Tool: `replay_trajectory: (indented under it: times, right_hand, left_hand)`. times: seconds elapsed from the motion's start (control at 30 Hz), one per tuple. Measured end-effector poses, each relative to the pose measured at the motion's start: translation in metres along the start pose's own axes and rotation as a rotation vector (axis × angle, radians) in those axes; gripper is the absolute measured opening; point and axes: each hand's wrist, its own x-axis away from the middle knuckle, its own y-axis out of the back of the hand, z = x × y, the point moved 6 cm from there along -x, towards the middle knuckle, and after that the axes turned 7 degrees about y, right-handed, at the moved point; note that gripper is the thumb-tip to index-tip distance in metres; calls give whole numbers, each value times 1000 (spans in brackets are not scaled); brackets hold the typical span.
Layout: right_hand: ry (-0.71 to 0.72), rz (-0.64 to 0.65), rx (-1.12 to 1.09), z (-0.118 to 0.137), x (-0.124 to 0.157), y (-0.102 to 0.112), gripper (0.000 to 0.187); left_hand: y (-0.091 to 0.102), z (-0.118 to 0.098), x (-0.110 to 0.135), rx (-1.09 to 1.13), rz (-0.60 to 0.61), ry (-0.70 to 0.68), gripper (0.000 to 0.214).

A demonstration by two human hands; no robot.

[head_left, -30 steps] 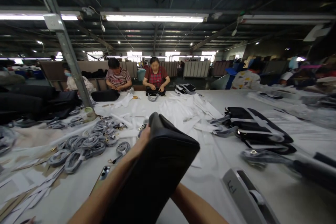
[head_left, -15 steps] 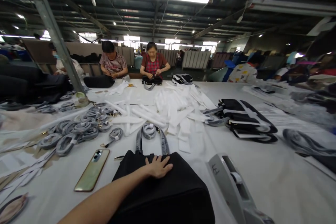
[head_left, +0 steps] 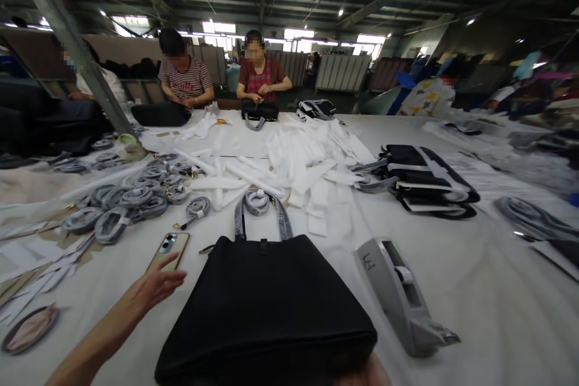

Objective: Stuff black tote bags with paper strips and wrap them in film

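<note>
A black handbag [head_left: 266,295] lies in front of me, its base towards me and its grey-wrapped handles [head_left: 239,220] pointing away. My right hand [head_left: 368,374] grips the bag's lower right corner at the bottom edge of the view; its fingers are hidden by the bag. Left of the bag, my left hand [head_left: 158,283] is in the air with fingers stretched out, holding nothing. It overlaps the lower part of a gold phone [head_left: 174,247] in view; whether it touches the phone I cannot tell. A coiled grey strap [head_left: 257,201] sits between the handles.
A grey tape dispenser [head_left: 393,295] stands right of the bag. Coiled straps [head_left: 131,196] pile up at the left, white foam strips [head_left: 303,169] beyond the bag. Another black bag [head_left: 420,175] lies at the right. Two co-workers handle black bags across the table, near a metal post [head_left: 85,60].
My left hand has lifted off the bag's upper part and moved left, beside the phone. My right hand has come into view at the bag's base. The view has tilted down.
</note>
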Motion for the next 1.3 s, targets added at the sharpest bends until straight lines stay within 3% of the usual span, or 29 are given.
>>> replay_trajectory:
  times: [0.03, 0.1, 0.17, 0.2, 0.27, 0.37, 0.43, 0.5, 0.63, 0.7, 0.83, 1.0, 1.1, 1.23, 1.3]
  right_hand:
    - [-31, -26, -28, -3, 4, 10, 64]
    - [-53, -122, -23, -8, 13, 29, 73]
    - [6, -229, 154, -6, 21, 40, 66]
    - [37, -255, 301, -2, 23, 40, 60]
    - [70, -258, 598, 3, 24, 32, 53]
    - [59, -225, 834, 6, 24, 18, 47]
    - [10, -143, 874, 4, 26, 16, 47]
    - [-11, -95, 886, 8, 28, 23, 57]
    - [222, -153, 814, 57, 25, 32, 100]
    - [296, -46, 767, 80, 19, 19, 104]
    - [238, 238, 824, 96, 4, -18, 104]
    - [279, 282, 942, 92, -4, -31, 109]
    - [367, 280, 983, 95, -3, -26, 102]
    - [391, 416, 1077, 98, -3, -23, 64]
    - [391, 426, 1084, 99, -6, -21, 54]
  left_hand:
    - [16, 33, 10, 96, -57, 104, 104]
    - [21, 91, 36, 206, -130, 247, 127]
    - [-3, 113, 59, 250, -114, 100, 138]
    - [-19, 113, 69, 235, -123, -3, 143]
    - [-47, 102, 83, 113, -220, -90, 133]
    - [-66, 74, 86, -35, -348, -135, 109]
    - [-65, 64, 83, -22, -305, -134, 101]
    - [-59, 62, 82, 17, -223, -133, 103]
    - [-44, 51, 89, 87, -176, -230, 112]
    - [-45, 36, 90, 89, -130, -281, 113]
    - [-56, 11, 82, -128, -22, -356, 116]
    - [-57, 16, 69, -333, 91, -388, 99]
    - [-48, 30, 67, -428, 77, -337, 89]
    - [-39, 35, 72, -413, -5, -329, 78]
    - [-41, 34, 72, -404, 0, -327, 72]
